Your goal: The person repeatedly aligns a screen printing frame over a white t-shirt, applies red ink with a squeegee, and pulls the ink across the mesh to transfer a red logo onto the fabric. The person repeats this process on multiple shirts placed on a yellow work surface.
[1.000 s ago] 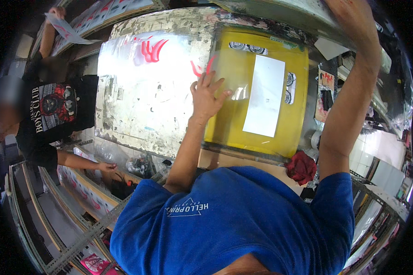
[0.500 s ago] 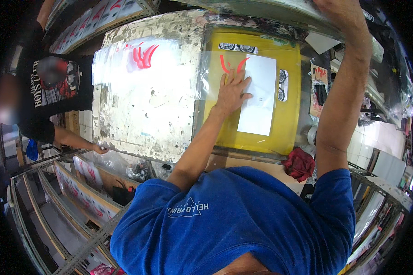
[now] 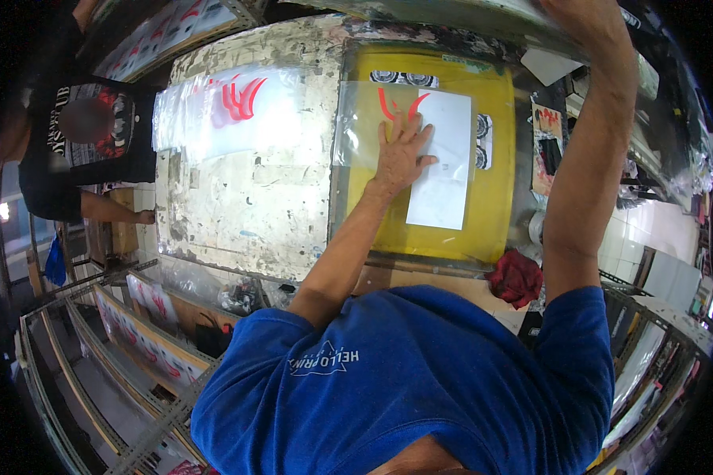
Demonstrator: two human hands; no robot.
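My left hand point(image 3: 402, 150) lies flat with fingers spread, pressing on a white sheet of paper point(image 3: 444, 186) and the clear plastic film point(image 3: 352, 131) beside it. Red curved strokes point(image 3: 414, 103) show just past my fingertips. Beneath them is a yellow rectangular panel point(image 3: 483, 226), which also bears printed strips point(image 3: 483, 142) with black round patterns. My right arm reaches up and away; the right hand point(image 3: 582, 20) is at the raised grey frame point(image 3: 483, 28) along the top edge. Its fingers are cut off by the picture's edge, so its grip does not show.
Left of the panel is a paint-worn white board point(image 3: 245, 214) with clear sheets bearing red strokes point(image 3: 242, 99). A co-worker in a black shirt point(image 3: 95, 150) stands at its far left. A dark red crumpled cloth point(image 3: 515, 279) lies near me. Racks point(image 3: 127, 356) hold printed sheets at lower left.
The co-worker's upper body has shifted left, and their lower hand has moved up and left along the board's edge. My left hand stays flat on the sheet; my right arm is nearly unchanged.
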